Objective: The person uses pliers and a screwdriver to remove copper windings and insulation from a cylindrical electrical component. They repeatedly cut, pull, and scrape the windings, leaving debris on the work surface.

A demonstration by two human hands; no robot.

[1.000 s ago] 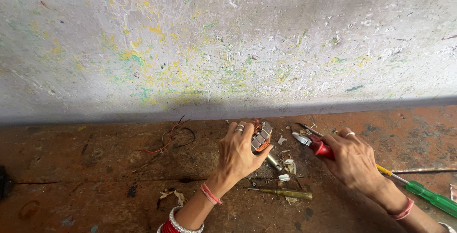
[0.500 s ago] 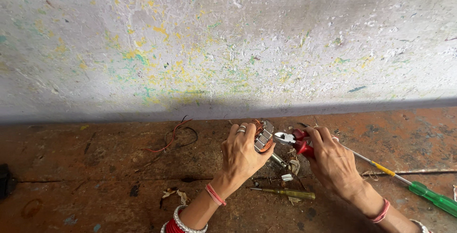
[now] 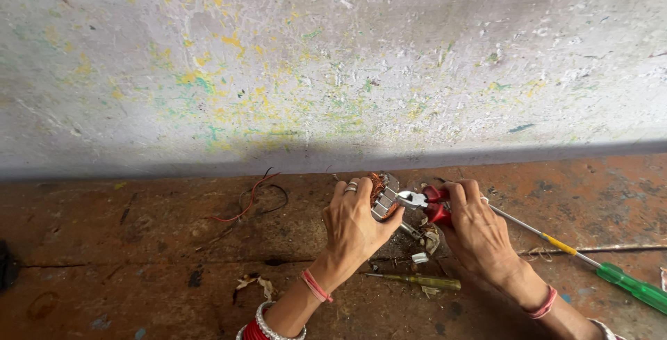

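Head view shows the left hand (image 3: 354, 222) gripping a copper-wound motor armature (image 3: 381, 196) while the right hand (image 3: 479, 232) clamps red-handled pliers (image 3: 425, 201) against it, near the floor's (image 3: 139, 270) far edge.

light: soft daylight, even | shadow: band at wall base | focus: sharp

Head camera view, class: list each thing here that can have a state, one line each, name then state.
Left hand: closed around the motor armature.
Motor armature: held above the floor, copper winding showing.
Right hand: gripping the pliers.
Pliers: red-handled, tip at the armature.
Green-handled screwdriver: lying flat, untouched.
Yellow-handled screwdriver: lying flat.
Red and black wires: loose on the floor.
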